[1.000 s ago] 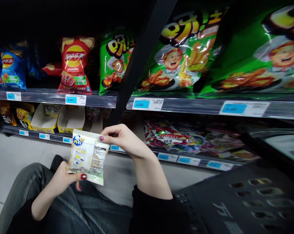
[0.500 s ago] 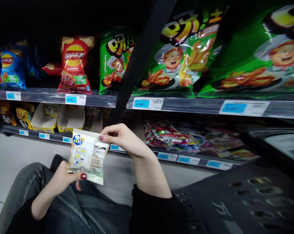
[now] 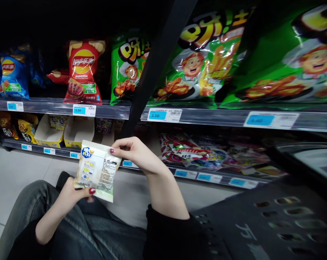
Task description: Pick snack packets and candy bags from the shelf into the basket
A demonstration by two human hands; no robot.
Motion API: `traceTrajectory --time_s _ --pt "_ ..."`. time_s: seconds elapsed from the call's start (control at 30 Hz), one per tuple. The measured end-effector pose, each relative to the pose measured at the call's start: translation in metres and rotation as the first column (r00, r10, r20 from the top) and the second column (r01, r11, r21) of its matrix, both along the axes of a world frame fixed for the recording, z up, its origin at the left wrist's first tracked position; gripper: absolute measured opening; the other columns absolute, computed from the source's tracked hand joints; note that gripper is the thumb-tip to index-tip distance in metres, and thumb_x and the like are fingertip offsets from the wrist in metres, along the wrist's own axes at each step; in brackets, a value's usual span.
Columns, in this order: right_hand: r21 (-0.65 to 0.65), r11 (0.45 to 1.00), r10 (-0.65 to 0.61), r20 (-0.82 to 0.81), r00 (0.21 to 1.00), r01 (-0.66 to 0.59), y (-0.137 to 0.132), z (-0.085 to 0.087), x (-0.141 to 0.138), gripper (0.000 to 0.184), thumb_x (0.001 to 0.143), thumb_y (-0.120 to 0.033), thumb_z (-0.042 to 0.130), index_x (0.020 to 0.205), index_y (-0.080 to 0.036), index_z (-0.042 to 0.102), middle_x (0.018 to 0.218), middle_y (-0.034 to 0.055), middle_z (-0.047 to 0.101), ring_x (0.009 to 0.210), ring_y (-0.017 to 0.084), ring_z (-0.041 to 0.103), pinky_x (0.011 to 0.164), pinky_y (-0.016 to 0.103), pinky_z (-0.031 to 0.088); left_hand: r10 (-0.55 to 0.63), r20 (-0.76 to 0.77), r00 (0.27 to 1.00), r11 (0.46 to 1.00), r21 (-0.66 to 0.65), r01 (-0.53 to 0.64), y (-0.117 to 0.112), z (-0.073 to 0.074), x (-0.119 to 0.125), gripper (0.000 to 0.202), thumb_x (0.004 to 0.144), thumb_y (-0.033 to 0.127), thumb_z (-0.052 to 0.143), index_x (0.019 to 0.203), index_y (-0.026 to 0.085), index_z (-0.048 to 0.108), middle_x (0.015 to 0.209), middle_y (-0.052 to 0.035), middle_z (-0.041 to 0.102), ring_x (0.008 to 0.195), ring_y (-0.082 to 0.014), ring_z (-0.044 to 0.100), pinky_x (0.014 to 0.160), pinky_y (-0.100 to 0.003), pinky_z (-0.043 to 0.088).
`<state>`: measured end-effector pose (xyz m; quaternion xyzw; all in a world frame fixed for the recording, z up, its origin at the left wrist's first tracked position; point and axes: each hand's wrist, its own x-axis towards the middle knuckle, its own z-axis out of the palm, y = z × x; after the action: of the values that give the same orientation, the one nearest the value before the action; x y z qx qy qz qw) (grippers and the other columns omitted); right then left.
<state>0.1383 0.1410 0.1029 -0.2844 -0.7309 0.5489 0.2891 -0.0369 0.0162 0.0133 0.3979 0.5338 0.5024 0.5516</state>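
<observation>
Between my hands is a small cream-coloured snack packet [image 3: 97, 169], its printed back turned up toward me and slightly tilted. My left hand [image 3: 72, 195] grips the lower left edge, thumb on the front side and fingers partly hidden beneath. At the upper right corner my right hand [image 3: 128, 148] pinches the packet between thumb and bent fingers. The packet hangs over my knees, in front of the low shelf. A blue logo, small pictures and a block of fine print show on it.
A dark basket [image 3: 244, 224] with oval holes stands close on my right. Ahead, the shelf [image 3: 106, 110] carries a red chip bag [image 3: 83, 72] and large green snack bags [image 3: 196, 68]. Below are open cardboard boxes [image 3: 51, 133] and colourful packets [image 3: 182, 148]. A slanting black post [image 3: 158, 54] divides the shelves.
The packet has shifted and turned very slightly, its lower edge rising a little. Both hands keep their hold; the left fingers below have moved slightly.
</observation>
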Motion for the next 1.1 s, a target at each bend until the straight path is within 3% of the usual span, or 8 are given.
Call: traceTrajectory --time_s 0.07,0.2,0.3,0.57,0.73,0.83,0.93,1.1 --pt "0.012 0.999 -0.031 0.005 0.999 0.031 -0.005 0.003 -0.004 0.019 0.067 -0.030 0.061 0.060 -0.013 0.061 0.056 -0.0009 0.055 0.052 0.010 0.048 0.051 0.022 0.038 0.128 -0.004 0.992 0.986 0.106 -0.126 0.002 -0.003 0.000 0.036 0.061 0.024 0.072 0.095 0.014 0.064 0.093 -0.0097 0.068 0.082 -0.0224 0.062 0.068 -0.031 0.052" --pt "0.104 0.982 -0.174 0.152 0.973 0.159 -0.025 0.005 -0.026 0.016 0.071 -0.026 0.054 0.060 -0.015 0.058 0.053 -0.0010 0.054 0.049 0.010 0.051 0.048 0.021 0.038 0.107 0.065 0.992 0.926 0.357 -0.123 0.001 -0.005 0.007 0.079 0.063 0.027 0.071 0.132 0.028 0.032 0.142 -0.0090 0.030 0.129 -0.0274 0.027 0.097 -0.039 0.037" --pt "0.168 0.969 -0.216 0.202 0.955 0.183 -0.042 0.001 -0.051 0.009 0.071 -0.018 0.053 0.062 -0.016 0.054 0.055 -0.0003 0.057 0.053 0.012 0.057 0.051 0.022 0.041 0.018 0.178 0.984 0.917 0.389 -0.087 -0.001 -0.008 0.013 0.081 0.057 0.030 0.075 0.128 0.026 0.036 0.138 -0.0106 0.035 0.126 -0.0306 0.032 0.095 -0.041 0.038" --pt "0.064 0.996 -0.071 0.093 0.993 0.065 -0.052 -0.009 -0.071 0.010 0.074 -0.018 0.052 0.083 -0.018 0.057 0.076 0.0014 0.064 0.070 0.013 0.062 0.064 0.023 0.047 0.202 0.279 0.939 0.969 0.082 -0.233 0.002 -0.006 0.004 0.041 0.065 0.022 0.070 0.103 0.016 0.053 0.094 -0.0065 0.066 0.084 -0.0231 0.063 0.072 -0.036 0.054" --pt "0.237 0.921 -0.359 0.210 0.909 0.309 -0.023 -0.015 -0.044 0.038 0.070 -0.034 0.061 0.102 -0.016 0.055 0.097 0.0095 0.062 0.079 0.018 0.060 0.072 0.033 0.047 0.189 0.385 0.904 0.974 0.042 -0.221 -0.001 0.004 0.002 0.043 0.064 0.019 0.069 0.102 0.014 0.051 0.096 -0.0102 0.067 0.080 -0.0283 0.065 0.055 -0.034 0.057" --pt "0.039 0.997 -0.066 0.227 0.972 0.059 -0.014 -0.022 -0.040 0.048 0.068 -0.039 0.064 0.107 -0.013 0.054 0.106 0.0129 0.061 0.088 0.020 0.060 0.077 0.034 0.048 0.201 0.407 0.891 0.974 0.016 -0.228 -0.001 0.007 0.004 0.047 0.060 0.022 0.072 0.101 0.013 0.051 0.091 -0.0109 0.069 0.073 -0.0286 0.066 0.048 -0.033 0.056" --pt "-0.175 0.955 0.259 0.099 0.961 -0.239 -0.015 -0.027 -0.047 0.038 0.069 -0.038 0.063 0.097 -0.013 0.060 0.100 0.0096 0.066 0.088 0.020 0.061 0.075 0.031 0.049 0.217 0.379 0.900 0.973 -0.006 -0.232 0.001 0.006 0.006 0.048 0.058 0.026 0.074 0.098 0.012 0.053 0.086 -0.0111 0.069 0.072 -0.0291 0.066 0.049 -0.034 0.055" --pt "-0.242 0.953 0.199 0.054 0.978 -0.181 -0.012 -0.036 -0.055 0.032 0.063 -0.036 0.068 0.082 -0.010 0.065 0.087 0.0086 0.069 0.075 0.020 0.063 0.067 0.030 0.051 0.230 0.182 0.956 0.963 0.098 -0.250 0.006 -0.006 0.001 0.047 0.064 0.030 0.070 0.104 0.013 0.053 0.098 -0.0111 0.068 0.091 -0.0275 0.062 0.078 -0.039 0.051"
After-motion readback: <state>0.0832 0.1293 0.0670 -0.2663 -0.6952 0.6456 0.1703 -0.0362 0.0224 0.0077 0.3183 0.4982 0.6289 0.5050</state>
